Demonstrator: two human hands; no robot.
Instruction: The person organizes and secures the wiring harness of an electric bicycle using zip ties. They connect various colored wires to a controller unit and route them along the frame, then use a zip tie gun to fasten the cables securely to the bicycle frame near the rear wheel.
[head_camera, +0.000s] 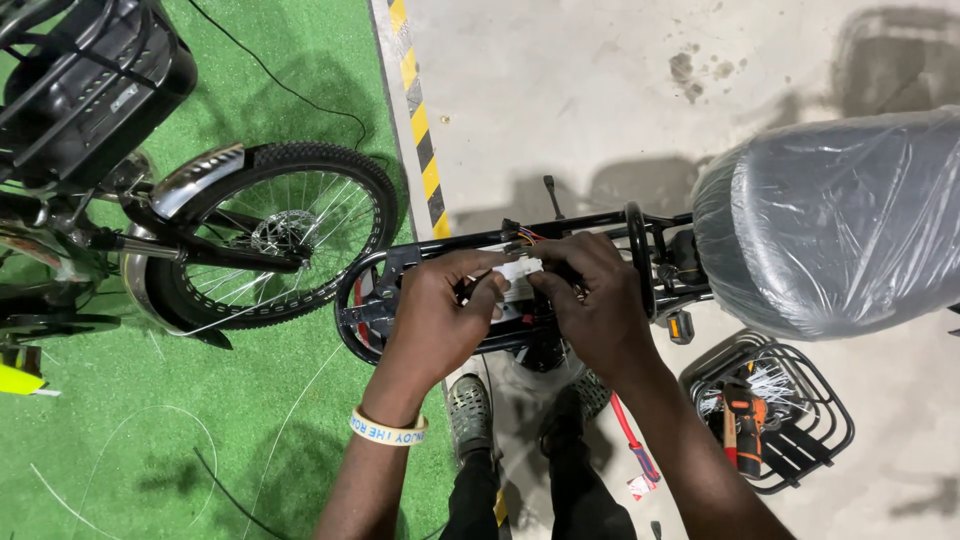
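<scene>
Both our left hand (435, 320) and right hand (595, 300) pinch a small white plastic connector (518, 270) above the bicycle frame (580, 225), likely light, rigid, best gripped by its shell, not its thin wires (528, 237).

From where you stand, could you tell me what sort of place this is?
Probably a bike assembly workshop: a bike stands on green matting, a plastic-wrapped seat sits on the frame under both hands, and a wire basket holds tools.

Glossy plastic wrap on seat (840, 220); matt white plastic connector (518, 269).
</scene>
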